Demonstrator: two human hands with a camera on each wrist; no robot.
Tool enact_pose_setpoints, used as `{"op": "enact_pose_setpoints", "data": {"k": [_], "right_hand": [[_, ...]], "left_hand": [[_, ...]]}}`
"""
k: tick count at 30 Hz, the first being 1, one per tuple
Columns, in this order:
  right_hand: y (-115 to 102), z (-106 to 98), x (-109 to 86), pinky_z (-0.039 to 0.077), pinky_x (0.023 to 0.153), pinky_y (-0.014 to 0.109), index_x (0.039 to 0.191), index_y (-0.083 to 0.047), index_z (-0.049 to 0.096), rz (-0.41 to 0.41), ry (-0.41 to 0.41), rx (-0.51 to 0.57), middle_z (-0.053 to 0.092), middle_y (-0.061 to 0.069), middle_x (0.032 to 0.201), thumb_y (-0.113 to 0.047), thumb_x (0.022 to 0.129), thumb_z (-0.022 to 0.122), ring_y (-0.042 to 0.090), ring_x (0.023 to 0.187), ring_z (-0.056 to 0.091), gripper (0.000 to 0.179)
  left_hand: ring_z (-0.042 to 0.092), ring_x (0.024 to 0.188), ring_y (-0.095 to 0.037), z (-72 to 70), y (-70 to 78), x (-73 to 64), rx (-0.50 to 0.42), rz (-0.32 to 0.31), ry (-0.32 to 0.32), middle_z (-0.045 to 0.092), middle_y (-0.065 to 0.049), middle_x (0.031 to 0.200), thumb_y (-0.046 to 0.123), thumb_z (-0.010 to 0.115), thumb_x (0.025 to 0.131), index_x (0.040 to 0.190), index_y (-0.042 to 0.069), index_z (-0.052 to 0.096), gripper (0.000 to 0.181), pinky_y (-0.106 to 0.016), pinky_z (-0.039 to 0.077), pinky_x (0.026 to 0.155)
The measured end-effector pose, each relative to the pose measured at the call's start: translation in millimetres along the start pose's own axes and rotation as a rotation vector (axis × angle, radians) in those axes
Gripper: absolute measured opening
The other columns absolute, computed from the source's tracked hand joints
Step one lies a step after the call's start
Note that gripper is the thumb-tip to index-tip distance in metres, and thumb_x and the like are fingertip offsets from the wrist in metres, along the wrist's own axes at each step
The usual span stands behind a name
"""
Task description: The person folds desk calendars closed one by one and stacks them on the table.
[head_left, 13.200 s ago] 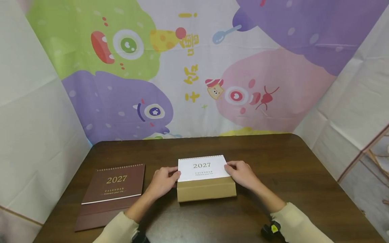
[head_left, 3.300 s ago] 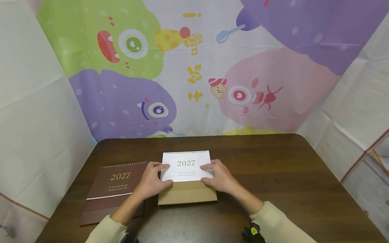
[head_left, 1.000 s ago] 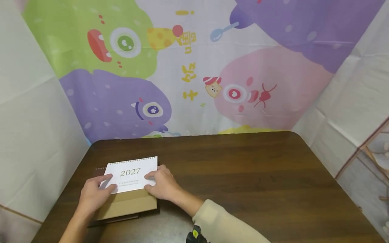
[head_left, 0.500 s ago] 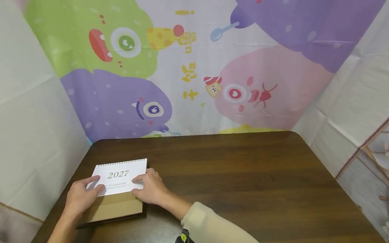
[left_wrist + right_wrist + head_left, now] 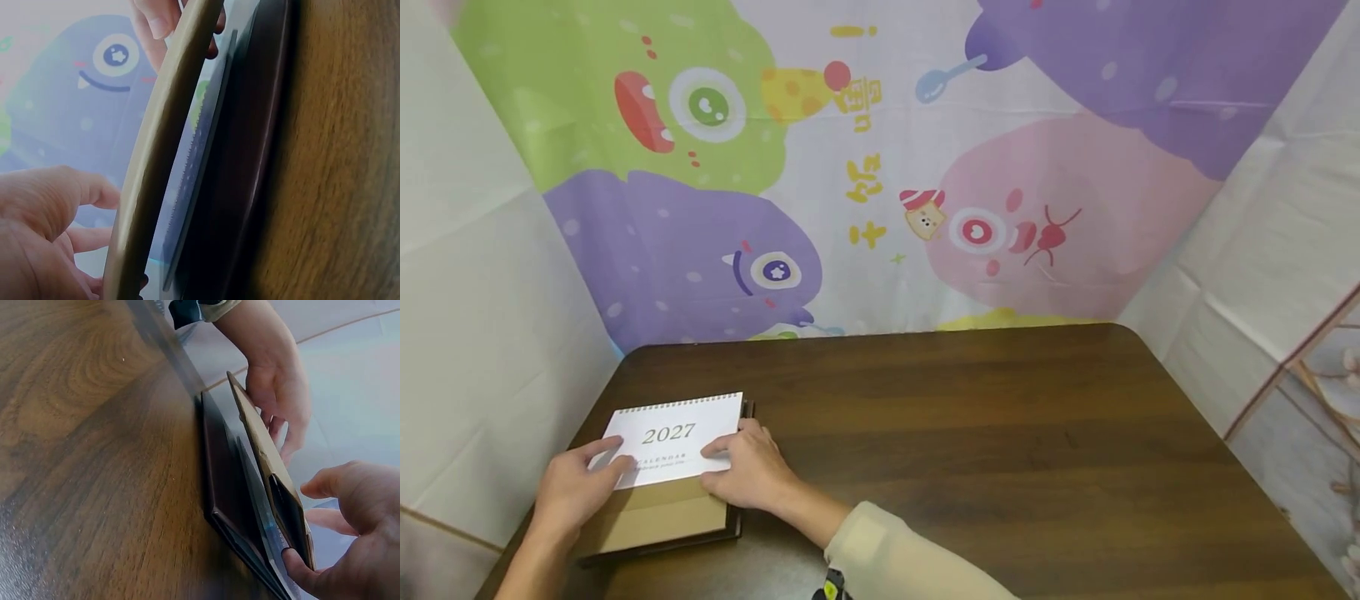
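A desk calendar with a white cover marked 2027 (image 5: pixel 670 433) and a tan cardboard base is at the table's left side. My left hand (image 5: pixel 576 490) grips its left edge, thumb and index finger on the front. Opposite, my right hand (image 5: pixel 754 468) holds the right edge, other fingers curled behind or under. Beneath lies a maroon calendar (image 5: pixel 250 131), mostly covered in the head view. Both wrist views show a gap between the tan base (image 5: pixel 259 437) and the maroon calendar, so the white one is held just above it.
The dark wooden table (image 5: pixel 970 450) stretches away to the right. A cartoon-printed cloth (image 5: pixel 865 167) hangs behind it, with white cloth (image 5: pixel 467 292) on the left side and more at the right.
Both hands have carried the white calendar from the table's middle leftward over the maroon calendar, which it now largely hides. Over the last half second it shifted slightly further left.
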State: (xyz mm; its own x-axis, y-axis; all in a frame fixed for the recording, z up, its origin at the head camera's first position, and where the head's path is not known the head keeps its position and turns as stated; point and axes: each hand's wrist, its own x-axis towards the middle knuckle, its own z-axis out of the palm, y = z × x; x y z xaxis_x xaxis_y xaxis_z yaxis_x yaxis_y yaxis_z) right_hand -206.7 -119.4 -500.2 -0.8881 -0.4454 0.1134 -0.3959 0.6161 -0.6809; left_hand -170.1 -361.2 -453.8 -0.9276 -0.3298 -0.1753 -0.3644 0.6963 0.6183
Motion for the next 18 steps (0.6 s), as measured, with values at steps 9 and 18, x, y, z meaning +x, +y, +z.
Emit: {"op": "enact_pose_setpoints", "data": {"k": [9,18], "right_hand": [[17,17,8.5,0.052,0.117,0.030,0.122,-0.033,0.089,0.000,0.033,0.020,0.070,0.004,0.154,-0.035,0.089,0.086,0.019,0.143,0.060,0.032],[-1,-8,-6.3,0.054,0.110,0.029,0.121,-0.025,0.089,0.034,0.005,0.018,0.072,0.005,0.150,-0.025,0.089,0.086,0.019,0.133,0.062,0.032]], "left_hand": [[0.035,0.158,-0.067,2.1,-1.7,5.3,0.021,0.027,-0.011,0.033,-0.047,0.170,0.022,0.062,0.108,0.160,-0.013,0.049,0.064,-0.075,0.036,0.126],[0.035,0.157,-0.068,4.2,-3.0,6.6,0.033,0.014,-0.055,0.031,-0.047,0.171,0.023,0.060,0.109,0.162,-0.012,0.047,0.065,-0.076,0.037,0.125]]}}
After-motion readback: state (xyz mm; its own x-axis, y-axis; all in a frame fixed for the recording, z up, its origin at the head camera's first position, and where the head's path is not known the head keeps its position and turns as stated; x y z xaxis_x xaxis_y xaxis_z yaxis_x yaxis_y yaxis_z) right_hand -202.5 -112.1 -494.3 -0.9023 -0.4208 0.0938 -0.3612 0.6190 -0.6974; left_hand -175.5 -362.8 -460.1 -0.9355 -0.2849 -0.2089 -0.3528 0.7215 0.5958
